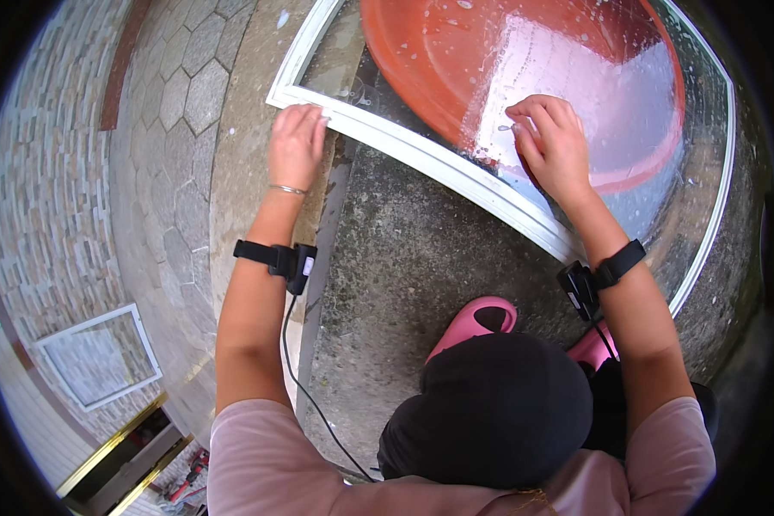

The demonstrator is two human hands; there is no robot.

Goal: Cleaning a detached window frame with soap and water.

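A white-framed glass window sash (419, 155) lies tilted across a round red plastic basin (413, 84), which shows through the wet pane. At the sash's near left corner, my left hand (297, 145) has its fingers closed over the frame edge. My right hand (551, 142) is over the glass pane (658, 213), its fingers bent and the thumb slightly apart from the forefinger. I see nothing held between them. Whether those fingertips touch the pane is hard to tell. Water drops and a bright reflection cover much of the glass.
Rough concrete (387, 213) lies before my feet in pink slippers (474, 322). A raised concrete edge and hexagonal pavers (203, 97) run along the left. Another white-framed pane (100, 358) leans at a stone-clad wall (58, 161). A black cable (316, 406) hangs from my left forearm strap.
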